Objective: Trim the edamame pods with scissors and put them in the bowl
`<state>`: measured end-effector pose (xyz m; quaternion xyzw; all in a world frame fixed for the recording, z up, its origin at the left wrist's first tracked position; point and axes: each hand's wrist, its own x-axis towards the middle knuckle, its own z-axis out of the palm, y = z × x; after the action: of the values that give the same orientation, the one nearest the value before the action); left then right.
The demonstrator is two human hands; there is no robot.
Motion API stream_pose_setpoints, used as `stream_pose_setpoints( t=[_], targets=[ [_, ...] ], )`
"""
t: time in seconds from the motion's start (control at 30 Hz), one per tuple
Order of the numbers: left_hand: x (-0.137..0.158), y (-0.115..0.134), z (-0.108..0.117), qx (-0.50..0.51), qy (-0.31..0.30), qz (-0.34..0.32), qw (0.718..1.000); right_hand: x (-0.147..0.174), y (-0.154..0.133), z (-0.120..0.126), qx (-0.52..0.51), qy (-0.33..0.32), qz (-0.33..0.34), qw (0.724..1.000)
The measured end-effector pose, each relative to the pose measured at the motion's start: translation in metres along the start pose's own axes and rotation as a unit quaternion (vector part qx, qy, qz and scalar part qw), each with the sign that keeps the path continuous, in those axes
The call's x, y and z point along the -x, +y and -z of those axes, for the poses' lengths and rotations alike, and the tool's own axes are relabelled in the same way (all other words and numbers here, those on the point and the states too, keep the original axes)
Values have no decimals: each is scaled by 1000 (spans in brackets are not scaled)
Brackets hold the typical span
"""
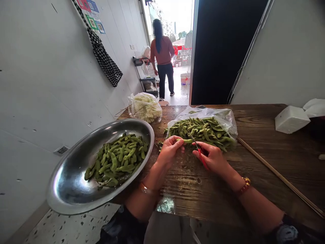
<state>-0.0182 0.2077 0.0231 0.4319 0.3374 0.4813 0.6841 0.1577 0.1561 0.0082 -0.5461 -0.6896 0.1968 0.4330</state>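
Note:
My left hand (172,149) pinches one green edamame pod (187,141) by its near end, with the pod pointing right. Red-handled scissors (202,158) are in my right hand (212,156), their blades at the pod's far tip. Just beyond both hands, a heap of edamame pods (200,128) lies on a clear plastic bag (228,118). To the left, a large steel basin (73,169) holds many loose edamame pods (122,156). Small trimmings lie on the table near my left hand.
On the wooden table (254,169), a tied plastic bag of pale florets (147,106) stands behind the basin. A long thin stick (276,173) lies at right, near a white tissue pack (291,118). A person (162,51) stands by the doorway, beside a shelf rack (148,79).

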Motion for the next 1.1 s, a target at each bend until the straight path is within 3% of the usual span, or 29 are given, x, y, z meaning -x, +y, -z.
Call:
stream_pose_setpoints(
  t=[0.17, 0.47, 0.57, 0.67, 0.83, 0.9, 1.03, 1.1],
  targets=[
    [-4, -1, 4, 6, 13, -10, 1000, 0, 1, -3, -11, -23, -6, 1000],
    [-10, 13, 16, 95, 87, -22, 991, -5, 8, 8, -59, 39, -49, 996],
    [-13, 13, 21, 61, 90, -22, 994, -9, 15, 17, -55, 82, -61, 993],
    [-20, 7, 29, -51, 137, -59, 987, -11, 21, 28, -19, 121, -80, 989],
    [-33, -1, 44, -312, 222, -158, 910, -14, 33, 42, 140, 163, -43, 976],
    [-34, -2, 48, -431, 214, -162, 862, -14, 41, 44, 191, 163, -21, 968],
    [-31, -3, 50, -647, 165, -128, 733, -17, 58, 41, 229, 158, -10, 960],
    [-29, -4, 47, -697, 134, -100, 697, -18, 64, 37, 240, 154, -3, 959]
  ],
)
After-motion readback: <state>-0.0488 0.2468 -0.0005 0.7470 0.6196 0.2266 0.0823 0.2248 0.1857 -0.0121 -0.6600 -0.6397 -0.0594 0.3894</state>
